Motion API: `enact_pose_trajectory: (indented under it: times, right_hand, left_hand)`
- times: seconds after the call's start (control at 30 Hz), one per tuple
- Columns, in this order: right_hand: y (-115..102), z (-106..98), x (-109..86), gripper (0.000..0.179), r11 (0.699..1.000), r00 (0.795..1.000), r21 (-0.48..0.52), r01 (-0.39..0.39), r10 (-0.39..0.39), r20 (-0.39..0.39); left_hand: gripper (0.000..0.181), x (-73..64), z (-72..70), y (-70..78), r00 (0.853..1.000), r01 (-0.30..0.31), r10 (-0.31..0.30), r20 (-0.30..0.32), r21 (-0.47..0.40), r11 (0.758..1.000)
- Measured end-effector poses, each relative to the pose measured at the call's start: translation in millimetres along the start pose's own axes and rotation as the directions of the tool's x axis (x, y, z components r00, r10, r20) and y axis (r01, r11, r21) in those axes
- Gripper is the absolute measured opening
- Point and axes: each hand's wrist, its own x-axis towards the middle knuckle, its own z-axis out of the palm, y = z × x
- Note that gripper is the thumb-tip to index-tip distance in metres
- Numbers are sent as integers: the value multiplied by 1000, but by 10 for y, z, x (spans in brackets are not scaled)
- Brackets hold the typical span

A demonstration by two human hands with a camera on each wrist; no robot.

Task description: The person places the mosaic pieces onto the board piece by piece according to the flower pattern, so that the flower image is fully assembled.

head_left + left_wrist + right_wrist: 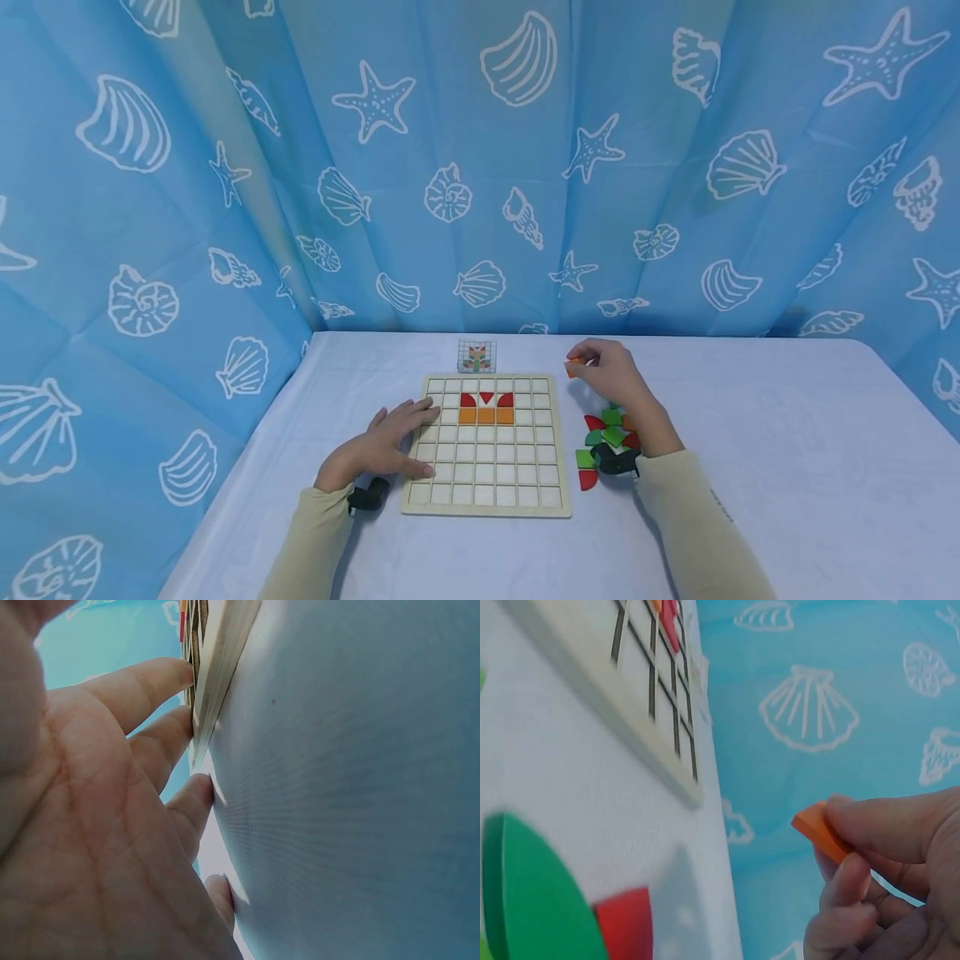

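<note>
A wooden grid board (486, 477) lies on the table. Within its upper cells, three orange squares (486, 415) form a row, with a red triangle (487, 397) and two red quarter-round pieces above them. My left hand (386, 442) rests at the board's left side, fingers spread, thumb and fingertips on its edge. Beyond the board's upper right corner, my right hand (609, 371) pinches a small orange block (821, 831) between thumb and fingers, raised above the table. The fingers partly cover the block's outline.
Right of the board lies a loose pile of green, red and orange pieces, including a green square (585, 459) and a red quarter-round (588, 480); the right wrist overlaps some. Behind the board is a small pattern card (477, 357). A blue shell-print curtain (480, 208) hangs behind the table.
</note>
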Motion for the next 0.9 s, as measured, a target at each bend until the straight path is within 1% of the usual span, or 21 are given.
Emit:
enact_pose_trajectory:
  times: [0.13, 0.27, 0.37, 0.43, 0.53, 0.6, 0.77, 0.9]
  right_hand:
    - [-110, 71, 6, 16, 999, 1000, 37, 29, -29, -12]
    - [-216, 166, -7, 15, 995, 997, 71, 68, -70, 20]
    - [-288, 234, -23, 14, 993, 994, 63, 101, -103, 40]
    - [-333, 276, -31, 14, 990, 991, 71, 121, -124, 41]
    - [-368, 350, -36, 13, 985, 988, 93, 147, -150, 31]
    - [-376, 403, -64, 13, 982, 987, 115, 147, -154, 54]
    - [-378, 511, -171, 9, 989, 984, 102, 112, -124, 130]
    - [-439, 580, -169, 8, 985, 977, 107, 137, -152, 149]
  left_hand:
    - [95, -13, -17, 0, 1000, 5, -5, -3, -3, 1000]
    - [95, -17, -31, 2, 1000, 11, -11, -6, -1, 1000]
    - [95, -8, -43, 0, 1000, 16, -16, -5, 9, 1000]
    - [95, -3, -51, -1, 1000, 19, -19, -6, 16, 1000]
    - [94, -4, -49, 2, 999, 21, -21, -24, 11, 1000]
    - [94, -19, -26, 4, 999, 24, -24, -21, 1, 1000]
    - [94, -47, 53, 12, 1000, 8, -8, 15, -21, 1000]
    - [93, -30, 41, 4, 1000, 2, -2, -20, -15, 1000]
